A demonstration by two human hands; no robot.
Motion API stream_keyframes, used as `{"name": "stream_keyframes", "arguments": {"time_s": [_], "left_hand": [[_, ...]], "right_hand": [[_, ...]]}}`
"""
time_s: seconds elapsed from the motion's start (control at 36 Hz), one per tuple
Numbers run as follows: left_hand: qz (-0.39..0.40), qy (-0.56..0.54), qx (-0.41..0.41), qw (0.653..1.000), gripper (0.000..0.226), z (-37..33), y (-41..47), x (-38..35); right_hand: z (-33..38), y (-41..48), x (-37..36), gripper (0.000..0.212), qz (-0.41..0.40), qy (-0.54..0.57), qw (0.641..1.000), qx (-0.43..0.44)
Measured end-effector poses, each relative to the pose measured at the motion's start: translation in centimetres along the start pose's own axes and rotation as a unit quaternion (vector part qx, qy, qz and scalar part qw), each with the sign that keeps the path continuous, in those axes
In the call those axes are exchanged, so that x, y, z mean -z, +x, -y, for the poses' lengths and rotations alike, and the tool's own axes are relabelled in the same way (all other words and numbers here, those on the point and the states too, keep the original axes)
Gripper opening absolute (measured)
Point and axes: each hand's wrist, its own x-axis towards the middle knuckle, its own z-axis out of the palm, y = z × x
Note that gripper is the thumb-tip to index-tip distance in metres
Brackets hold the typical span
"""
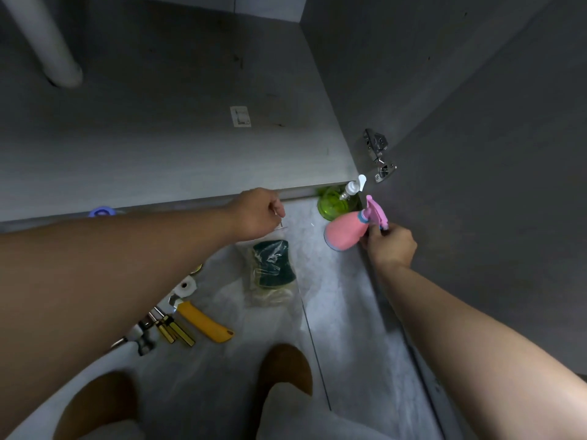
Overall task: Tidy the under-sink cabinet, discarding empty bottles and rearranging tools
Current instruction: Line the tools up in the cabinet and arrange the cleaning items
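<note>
The fingers [277, 211] of my left hand [257, 214] are curled in a pinch on the top edge of a clear bag [273, 271] of sponges, which hangs to the floor [336, 312] by the cabinet's [190, 138] front edge. My right hand [392, 246] grips the pink spray bottle [344, 231] at its neck, tilted, just beside the green pump bottle [335, 206] at the cabinet's front right corner. I judge this mid-task: the cutter [205, 322], screwdrivers [173, 330] and tape roll [185, 287] lie unsorted on the floor near the front left. I cannot tell if either bottle is empty, so discarding and rearranging remain.
</note>
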Motion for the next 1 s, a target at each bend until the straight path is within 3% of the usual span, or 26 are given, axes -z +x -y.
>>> {"name": "stream_keyframes", "arguments": {"time_s": [0.19, 0.31, 0.36, 0.42, 0.5, 0.58, 0.64, 0.75, 0.83, 0.94, 1.0], "left_hand": [[0.078, 0.042, 0.072, 0.993, 0.011, 1.9, -1.2, 0.6], [0.1, -0.011, 0.178, 0.979, 0.022, 3.0, -1.9, 0.4], [0.109, -0.051, 0.226, 0.967, 0.028, 3.5, -2.5, -0.1], [0.127, -0.08, 0.261, 0.953, 0.034, 4.0, -3.1, -0.8], [0.164, -0.123, 0.302, 0.931, 0.053, 4.7, -4.3, -2.1], [0.192, -0.144, 0.325, 0.915, 0.067, 5.1, -5.0, -3.6], [0.178, -0.169, 0.336, 0.909, 0.063, 5.2, -4.9, -4.7], [0.12, -0.23, 0.335, 0.906, 0.043, 4.8, -3.9, -6.9], [0.074, -0.27, 0.302, 0.911, 0.026, 4.2, -2.5, -8.1], [0.051, -0.338, 0.278, 0.898, 0.009, 2.6, 0.2, -8.3], [0.039, -0.358, 0.272, 0.892, 0.017, 1.9, 1.6, -8.3]], "right_hand": [[0.0, -0.8, 0.0, 0.026, -0.002, 0.028, 0.997, -0.073], [-1.3, -4.2, -1.5, 0.041, 0.003, 0.147, 0.974, -0.175], [-2.1, -6.0, -2.9, 0.048, 0.08, 0.177, 0.951, -0.241], [-2.3, -7.5, -3.9, 0.051, 0.227, 0.209, 0.905, -0.294], [-2.1, -8.6, -5.3, 0.058, 0.412, 0.206, 0.848, -0.262], [-2.0, -8.9, -6.7, 0.062, 0.484, 0.164, 0.828, -0.231], [-1.9, -9.1, -7.7, 0.059, 0.507, 0.161, 0.815, -0.23], [-2.1, -9.5, -9.6, 0.05, 0.522, 0.239, 0.781, -0.245], [-2.1, -8.7, -10.3, 0.041, 0.469, 0.301, 0.794, -0.243], [-1.3, -6.4, -10.1, 0.043, 0.383, 0.359, 0.812, -0.257], [-0.7, -5.1, -9.8, 0.045, 0.349, 0.379, 0.817, -0.26]]}}
